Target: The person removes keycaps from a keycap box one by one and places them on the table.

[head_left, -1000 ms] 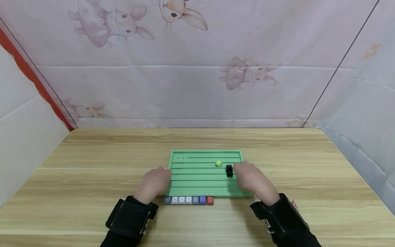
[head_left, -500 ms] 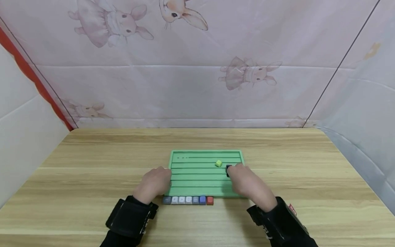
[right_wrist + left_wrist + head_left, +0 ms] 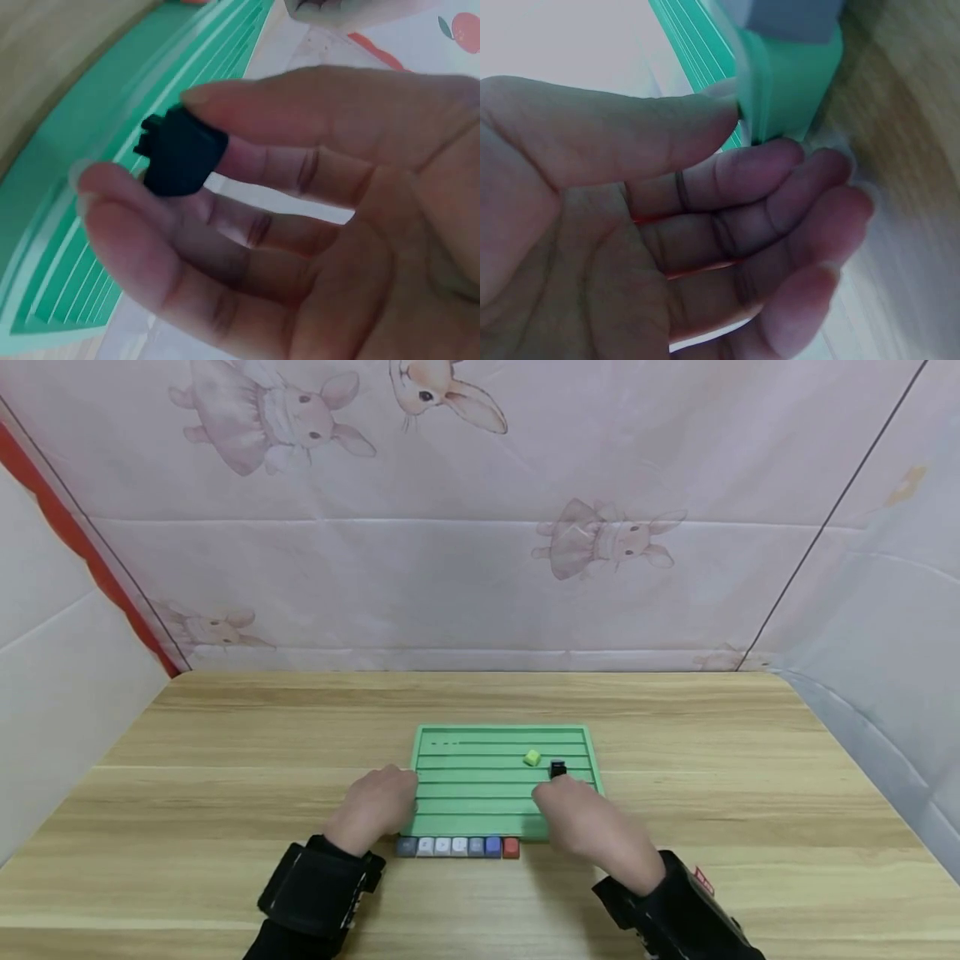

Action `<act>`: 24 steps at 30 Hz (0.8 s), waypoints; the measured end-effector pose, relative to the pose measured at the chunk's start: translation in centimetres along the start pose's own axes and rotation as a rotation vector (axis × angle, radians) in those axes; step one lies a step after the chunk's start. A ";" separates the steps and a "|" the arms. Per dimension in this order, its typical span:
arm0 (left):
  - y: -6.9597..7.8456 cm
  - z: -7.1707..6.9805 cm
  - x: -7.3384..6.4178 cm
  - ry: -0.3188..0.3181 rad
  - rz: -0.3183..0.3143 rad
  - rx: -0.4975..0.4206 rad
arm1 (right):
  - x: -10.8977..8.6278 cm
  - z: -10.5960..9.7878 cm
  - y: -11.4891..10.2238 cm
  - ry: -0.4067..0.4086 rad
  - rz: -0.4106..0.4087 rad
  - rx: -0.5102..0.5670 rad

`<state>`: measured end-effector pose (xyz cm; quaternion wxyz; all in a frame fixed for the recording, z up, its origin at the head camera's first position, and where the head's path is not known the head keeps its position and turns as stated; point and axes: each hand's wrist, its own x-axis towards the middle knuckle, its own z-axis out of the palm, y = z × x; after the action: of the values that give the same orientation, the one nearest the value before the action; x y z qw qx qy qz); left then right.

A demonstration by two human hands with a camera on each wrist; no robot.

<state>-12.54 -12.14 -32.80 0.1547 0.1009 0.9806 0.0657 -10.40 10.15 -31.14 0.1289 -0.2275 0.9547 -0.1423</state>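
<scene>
My left hand (image 3: 378,800) grips the left edge of a green ridged tray (image 3: 480,822); in the left wrist view the thumb (image 3: 675,131) lies on one side of its rim and the index finger on the other. My right hand (image 3: 592,818) is over the right part of the tray. In the right wrist view it pinches a small black keycap (image 3: 184,154), with small prongs on one side, between thumb and fingertips. A second black keycap (image 3: 558,767) sits on the tray just beyond that hand. Left of it lies a tilted lime-green keycap (image 3: 532,757).
Along the tray's near edge runs a row of several keycaps, grey, white, blue and a red one (image 3: 511,847) at its right end. Beneath everything is a wood-grain table (image 3: 262,727). A rabbit-print cloth (image 3: 450,585) rises behind the table.
My right hand has moved left and toward me from beside the black keycaps, taking one of them; one stays on the tray. My left hand has kept still.
</scene>
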 end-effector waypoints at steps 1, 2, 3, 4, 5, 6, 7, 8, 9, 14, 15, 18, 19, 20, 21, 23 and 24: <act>0.0 0.0 0.0 0.000 0.001 0.001 | 0.0 0.1 -0.1 0.002 -0.010 0.005; 0.0 0.0 0.0 0.001 0.002 0.002 | -0.1 0.2 -0.1 0.006 -0.021 0.005; 0.0 0.0 0.0 0.003 0.005 0.004 | -0.1 0.3 -0.2 0.008 -0.032 0.006; 0.0 0.0 0.0 0.006 0.008 0.007 | -0.1 0.3 -0.2 0.010 -0.041 0.013; 0.0 0.0 0.0 0.007 0.010 0.008 | -0.2 0.4 -0.3 0.010 -0.047 0.015; 0.0 0.0 0.0 0.007 0.010 0.010 | -0.2 0.5 -0.3 0.010 -0.056 0.015; 0.0 0.0 0.0 0.007 0.011 0.011 | -0.2 0.6 -0.3 0.012 -0.070 0.016; 0.0 0.0 0.0 0.009 0.013 0.011 | -0.2 0.6 -0.3 0.013 -0.080 0.014; 0.0 0.0 0.0 0.011 0.015 0.012 | -0.2 0.7 -0.3 0.016 -0.092 0.010; 0.0 0.0 0.0 0.015 0.023 0.014 | -0.3 0.9 -0.3 0.031 -0.150 0.004; 0.0 0.0 0.0 0.015 0.023 0.015 | -0.3 1.0 -0.3 0.033 -0.160 0.008; 0.0 0.0 0.0 0.017 0.022 0.018 | -0.3 1.0 -0.3 0.031 -0.184 0.019; 0.0 0.0 0.0 0.016 0.020 0.019 | -0.3 1.0 -0.3 0.031 -0.194 0.019; 0.0 0.0 0.0 0.017 0.021 0.020 | -0.3 1.0 -0.3 0.028 -0.204 0.020; 0.0 0.0 0.1 0.016 0.020 0.021 | -0.3 1.1 -0.3 0.024 -0.214 0.017; 0.0 0.1 0.1 0.015 0.019 0.022 | -0.2 1.2 -0.4 0.016 -0.235 0.010; 0.0 0.1 0.1 0.015 0.019 0.021 | -0.2 1.2 -0.4 0.015 -0.247 0.003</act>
<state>-12.59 -12.13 -32.88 0.1456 0.1116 0.9813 0.0576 -9.67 9.61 -32.09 0.1036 -0.3421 0.9201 -0.1601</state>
